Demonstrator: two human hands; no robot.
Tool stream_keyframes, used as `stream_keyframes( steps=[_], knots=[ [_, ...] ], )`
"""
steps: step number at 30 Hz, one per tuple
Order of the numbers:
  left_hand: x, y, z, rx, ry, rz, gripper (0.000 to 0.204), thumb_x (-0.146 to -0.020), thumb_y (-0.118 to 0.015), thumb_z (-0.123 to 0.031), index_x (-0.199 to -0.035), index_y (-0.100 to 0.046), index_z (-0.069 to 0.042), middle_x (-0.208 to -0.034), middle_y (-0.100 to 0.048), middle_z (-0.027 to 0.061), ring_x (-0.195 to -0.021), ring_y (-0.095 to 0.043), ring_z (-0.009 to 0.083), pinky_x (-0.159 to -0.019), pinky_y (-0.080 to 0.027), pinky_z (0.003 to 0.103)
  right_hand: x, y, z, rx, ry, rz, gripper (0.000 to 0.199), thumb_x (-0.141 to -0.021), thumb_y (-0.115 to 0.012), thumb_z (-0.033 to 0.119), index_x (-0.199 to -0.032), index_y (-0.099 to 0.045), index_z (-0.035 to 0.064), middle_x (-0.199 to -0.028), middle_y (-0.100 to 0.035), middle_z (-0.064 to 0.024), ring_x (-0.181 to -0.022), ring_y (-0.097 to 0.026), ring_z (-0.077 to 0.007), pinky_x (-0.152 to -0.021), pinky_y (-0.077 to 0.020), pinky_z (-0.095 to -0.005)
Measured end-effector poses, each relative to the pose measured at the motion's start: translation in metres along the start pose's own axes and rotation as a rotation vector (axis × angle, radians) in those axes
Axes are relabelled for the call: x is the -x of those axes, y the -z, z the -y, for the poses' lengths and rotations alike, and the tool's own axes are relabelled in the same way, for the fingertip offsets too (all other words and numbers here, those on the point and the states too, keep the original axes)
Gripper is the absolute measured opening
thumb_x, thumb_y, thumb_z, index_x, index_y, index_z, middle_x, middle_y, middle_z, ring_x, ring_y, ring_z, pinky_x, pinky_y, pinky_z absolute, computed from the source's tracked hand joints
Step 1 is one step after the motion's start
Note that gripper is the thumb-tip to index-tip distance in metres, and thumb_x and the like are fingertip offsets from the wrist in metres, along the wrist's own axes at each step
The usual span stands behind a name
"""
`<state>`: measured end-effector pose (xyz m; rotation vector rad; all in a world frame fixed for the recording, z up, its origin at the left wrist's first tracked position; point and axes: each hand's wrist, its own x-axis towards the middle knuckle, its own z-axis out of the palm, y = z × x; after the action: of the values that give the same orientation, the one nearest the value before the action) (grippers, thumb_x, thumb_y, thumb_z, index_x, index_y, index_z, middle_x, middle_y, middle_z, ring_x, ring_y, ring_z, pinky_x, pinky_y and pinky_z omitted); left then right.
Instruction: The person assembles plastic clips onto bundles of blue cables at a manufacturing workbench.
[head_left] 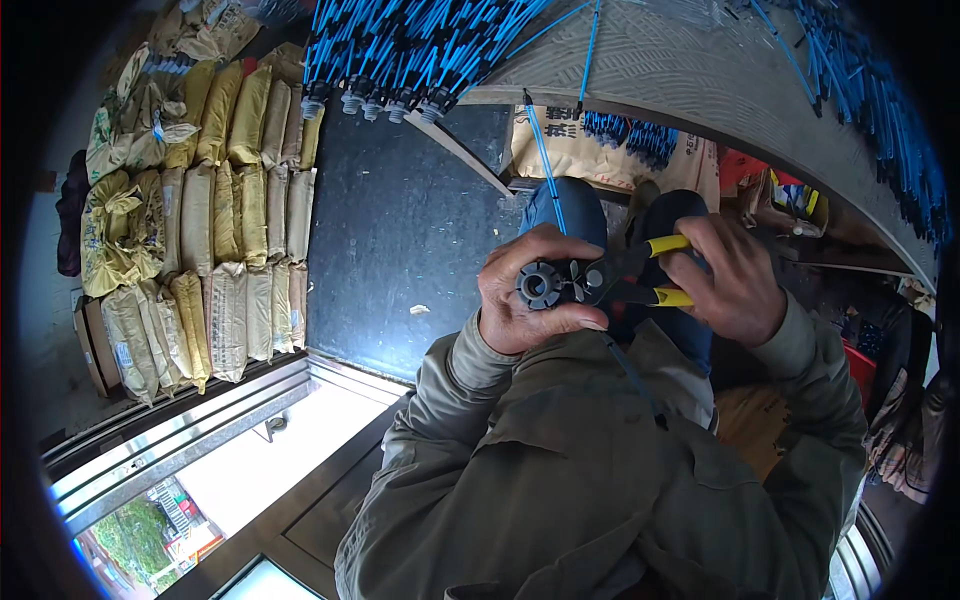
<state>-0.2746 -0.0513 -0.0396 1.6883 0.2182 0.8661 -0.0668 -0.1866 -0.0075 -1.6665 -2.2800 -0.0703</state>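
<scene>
My left hand [520, 290] is closed around a round black plastic fitting [540, 285] with a ribbed rim and a hole in its middle. A thin blue tube [545, 160] runs up from it toward the table edge, and another blue tube [632, 372] with a dark tip hangs down over my jacket. My right hand [725, 280] grips pliers by their yellow handles [668, 245], which are spread apart. The dark head of the pliers [596, 278] meets the fitting beside my left fingers; what lies between its jaws cannot be made out.
Ahead of me a grey table [650, 50] bears a large bundle of blue tubes [410, 50] with black fittings at the left. More blue tubes [880, 120] lie at its right end. Stacked sacks [210, 210] line the left wall, above a window [250, 440].
</scene>
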Motion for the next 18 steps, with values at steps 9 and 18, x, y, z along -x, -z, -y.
stream_keyframes(
  steps=[9, 18],
  knots=[
    [-0.005, -0.003, 0.0, -0.019, -0.017, -0.043, 0.051, -0.058, -0.085, -0.021, -0.097, -0.061, 0.001, -0.087, -0.064, 0.009, -0.075, -0.061, 0.0161, -0.068, -0.046, 0.027, -0.004, -0.008, -0.009, -0.012, 0.007, 0.015, 0.031, -0.068, -0.07, 0.021, -0.082, -0.05, 0.0032, -0.093, -0.047, -0.0138, -0.082, -0.055, -0.0297, -0.068, -0.0463, -0.0402],
    [-0.006, 0.0, -0.003, -0.009, 0.016, -0.046, 0.051, -0.061, -0.084, -0.015, -0.103, -0.059, 0.0, -0.09, -0.064, 0.0078, -0.08, -0.059, 0.0131, -0.073, -0.045, 0.025, -0.013, 0.017, 0.0, 0.245, 0.028, 0.007, 0.029, -0.073, -0.068, 0.019, -0.075, -0.044, 0.0028, -0.089, -0.047, -0.0136, -0.074, -0.055, -0.0265, -0.061, -0.0465, -0.036]
  ],
)
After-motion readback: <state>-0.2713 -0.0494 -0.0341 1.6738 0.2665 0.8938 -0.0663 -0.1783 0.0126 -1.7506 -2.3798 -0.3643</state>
